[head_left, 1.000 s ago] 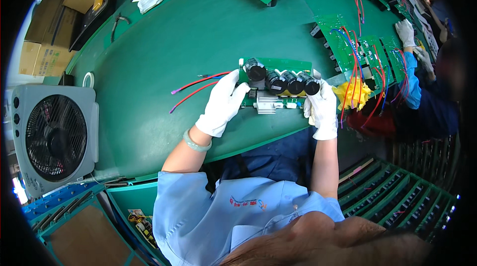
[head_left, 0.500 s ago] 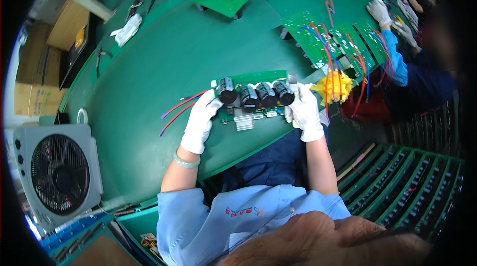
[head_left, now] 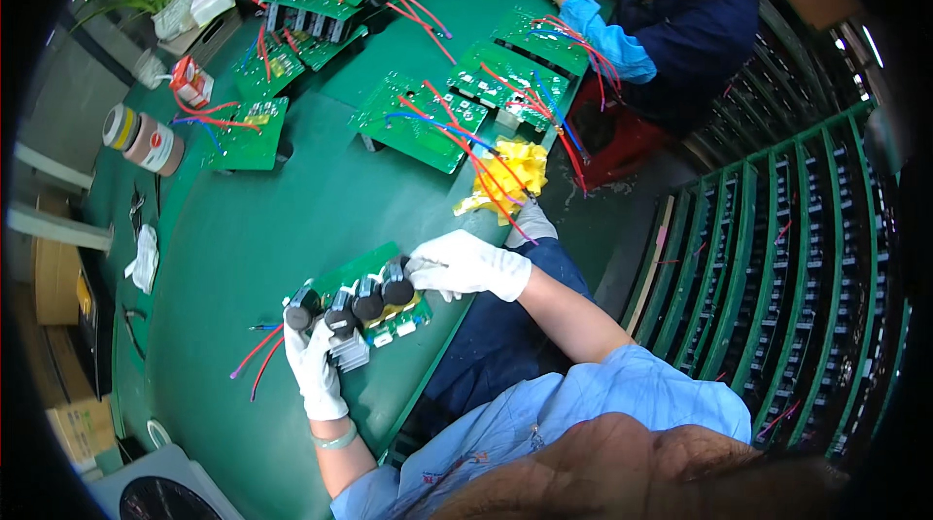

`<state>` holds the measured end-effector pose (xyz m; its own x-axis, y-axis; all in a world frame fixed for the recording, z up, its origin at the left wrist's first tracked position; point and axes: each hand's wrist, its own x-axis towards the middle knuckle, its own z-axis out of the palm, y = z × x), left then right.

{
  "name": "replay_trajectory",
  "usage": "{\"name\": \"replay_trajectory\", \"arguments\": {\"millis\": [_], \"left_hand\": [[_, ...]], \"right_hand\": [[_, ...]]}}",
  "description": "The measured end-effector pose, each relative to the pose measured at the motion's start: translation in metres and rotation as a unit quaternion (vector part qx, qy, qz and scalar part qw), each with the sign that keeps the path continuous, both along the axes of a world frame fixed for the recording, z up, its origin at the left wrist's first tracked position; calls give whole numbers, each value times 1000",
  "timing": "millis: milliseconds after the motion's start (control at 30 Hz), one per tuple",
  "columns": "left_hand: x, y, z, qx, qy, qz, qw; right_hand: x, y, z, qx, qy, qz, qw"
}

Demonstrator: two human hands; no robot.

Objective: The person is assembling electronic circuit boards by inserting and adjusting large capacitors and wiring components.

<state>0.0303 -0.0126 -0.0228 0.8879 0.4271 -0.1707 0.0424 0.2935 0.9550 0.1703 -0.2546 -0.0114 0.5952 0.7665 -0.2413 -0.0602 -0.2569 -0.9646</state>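
A green circuit board (head_left: 358, 269) is tilted over the table, lower at its left end. A row of several black capacitors (head_left: 367, 302) stands along it, and a silver finned heat sink (head_left: 351, 354) sits below them. My left hand (head_left: 315, 372), in a white glove, is closed around the board's left end, by red wires (head_left: 255, 361) that trail off leftward. At the right end, my gloved right hand (head_left: 468, 265) has its fingers closed at the board's corner beside the last capacitor. Its fingertips are partly hidden.
Wired circuit boards (head_left: 403, 126) lie on the green table (head_left: 224, 258) ahead. Crumpled yellow material (head_left: 512, 175) sits at the table edge. A bottle (head_left: 154, 146) and white glove (head_left: 144, 258) lie left, a fan (head_left: 160, 496) lower left. A co-worker (head_left: 671, 44) works beyond; green racks (head_left: 748, 228) stand right.
The view has swung rightward. The board has gone from nearly level to tilted, its right end higher. My right hand has turned palm down over that end; my left hand keeps its hold.
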Motion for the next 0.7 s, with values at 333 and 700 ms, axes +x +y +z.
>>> {"name": "replay_trajectory", "arguments": {"millis": [333,700], "left_hand": [[-2,12,-1,-11,68,-104,992],[-8,6,17,25,77,-157,984]], "right_hand": [[-7,-42,24,-20,-195,64,978],[-38,-5,23,1,-454,24,891]]}}
